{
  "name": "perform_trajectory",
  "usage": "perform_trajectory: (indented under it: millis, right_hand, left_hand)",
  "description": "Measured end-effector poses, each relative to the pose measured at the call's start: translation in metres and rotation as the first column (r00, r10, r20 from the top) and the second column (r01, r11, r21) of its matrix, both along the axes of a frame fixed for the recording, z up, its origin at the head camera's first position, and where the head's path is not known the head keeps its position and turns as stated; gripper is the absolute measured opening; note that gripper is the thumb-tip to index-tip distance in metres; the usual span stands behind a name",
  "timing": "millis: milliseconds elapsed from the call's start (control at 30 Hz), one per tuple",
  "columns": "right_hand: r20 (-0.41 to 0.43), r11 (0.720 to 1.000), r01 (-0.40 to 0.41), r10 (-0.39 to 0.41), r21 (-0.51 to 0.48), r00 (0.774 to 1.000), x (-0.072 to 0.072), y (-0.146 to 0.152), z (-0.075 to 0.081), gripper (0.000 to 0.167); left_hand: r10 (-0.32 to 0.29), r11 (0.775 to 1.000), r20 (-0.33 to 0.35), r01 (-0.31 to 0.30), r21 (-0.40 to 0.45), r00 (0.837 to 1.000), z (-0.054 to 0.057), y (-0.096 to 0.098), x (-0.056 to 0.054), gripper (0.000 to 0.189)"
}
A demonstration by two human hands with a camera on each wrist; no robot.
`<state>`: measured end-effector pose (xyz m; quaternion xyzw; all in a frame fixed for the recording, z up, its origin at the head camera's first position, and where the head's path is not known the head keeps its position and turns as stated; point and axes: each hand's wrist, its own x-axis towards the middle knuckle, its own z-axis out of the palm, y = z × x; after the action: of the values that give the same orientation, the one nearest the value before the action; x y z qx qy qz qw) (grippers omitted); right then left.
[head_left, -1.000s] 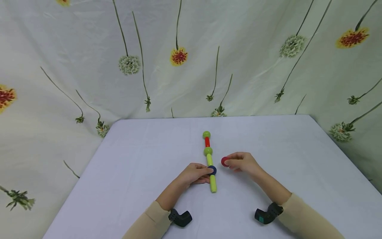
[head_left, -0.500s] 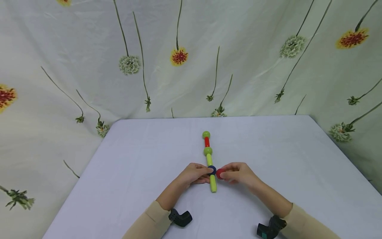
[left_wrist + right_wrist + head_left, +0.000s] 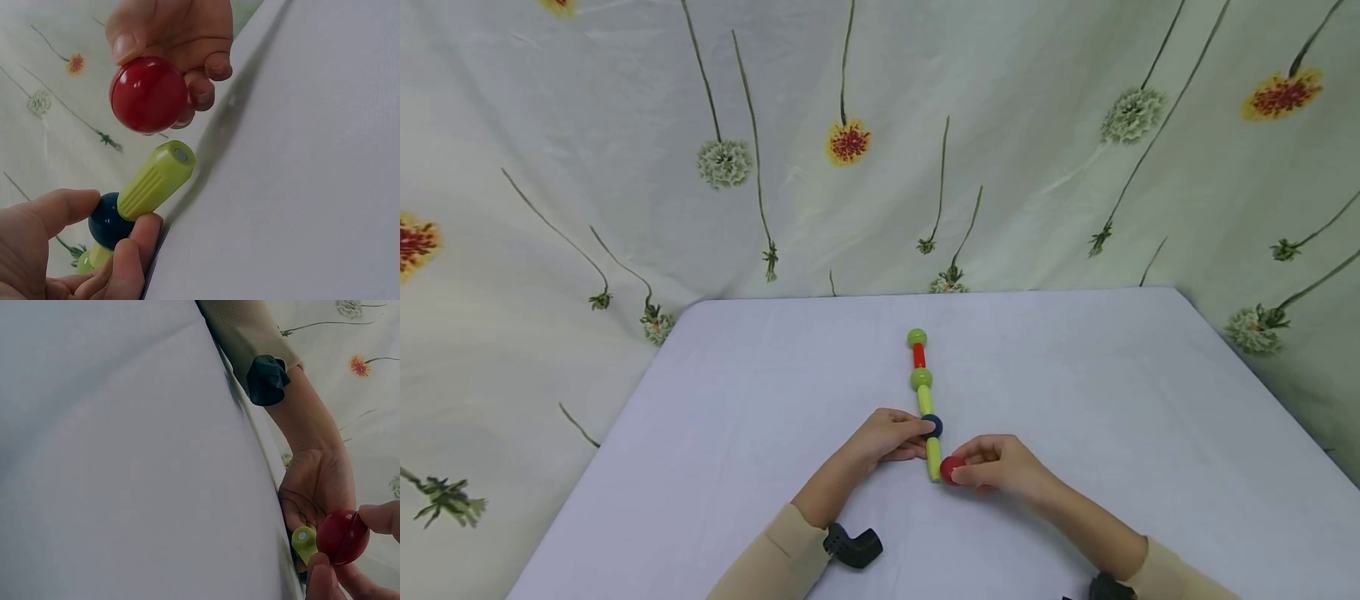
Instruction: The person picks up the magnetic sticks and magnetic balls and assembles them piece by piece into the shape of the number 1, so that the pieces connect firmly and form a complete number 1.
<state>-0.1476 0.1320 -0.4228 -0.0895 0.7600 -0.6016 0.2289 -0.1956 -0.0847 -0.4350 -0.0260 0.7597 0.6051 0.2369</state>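
A chain of balls and rods runs away from me over the middle of the table. From far to near it has a green ball (image 3: pixel 917 337), a red rod (image 3: pixel 919 356), a second green ball (image 3: pixel 921 378), a yellow-green rod (image 3: pixel 925 400), a dark blue ball (image 3: pixel 934 426) and another yellow-green rod (image 3: pixel 157 181) with a small metal disc in its end. My left hand (image 3: pixel 891 435) pinches the blue ball between thumb and fingers. Between thumb and fingertips, my right hand (image 3: pixel 1003 467) holds a red ball (image 3: pixel 149 95) beside that rod's near end.
A white cloth covers the table (image 3: pixel 775 358). Behind it hangs a pale curtain (image 3: pixel 1015 75) printed with flowers. Each wrist wears a black camera mount, the left one (image 3: pixel 853 547) close above the tabletop.
My right hand has carried the red ball toward me and slightly left, from beside the upper yellow-green rod to the near rod's end. My left hand has kept its place on the blue ball.
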Motion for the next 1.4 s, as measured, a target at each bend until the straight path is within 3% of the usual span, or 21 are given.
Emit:
perform_trajectory:
  millis: [367, 600, 1000, 1400]
  right_hand:
    - [-0.016, 0.998, -0.061, 0.060, -0.020, 0.998, 0.014, -0.004, -0.007, 0.029]
    - [-0.132, 0.996, -0.085, 0.088, 0.027, 0.987, 0.019, -0.007, -0.014, 0.027]
    - [-0.255, 0.995, -0.010, 0.036, 0.102, 0.966, 0.026, -0.015, -0.019, 0.030]
    - [-0.289, 0.993, 0.040, -0.006, 0.112, 0.957, 0.029, -0.018, -0.020, 0.034]
  left_hand:
    - [0.007, 0.999, 0.017, -0.007, 0.035, 1.000, -0.001, -0.001, -0.002, 0.035]
    - [0.005, 1.000, 0.000, -0.005, 0.024, 1.000, -0.001, -0.001, -0.001, 0.037]
    - [0.009, 1.000, -0.003, -0.009, 0.005, 1.000, 0.001, 0.001, 0.001, 0.036]
    - [0.005, 1.000, -0.007, -0.005, 0.008, 1.000, 0.000, 0.001, 0.000, 0.036]
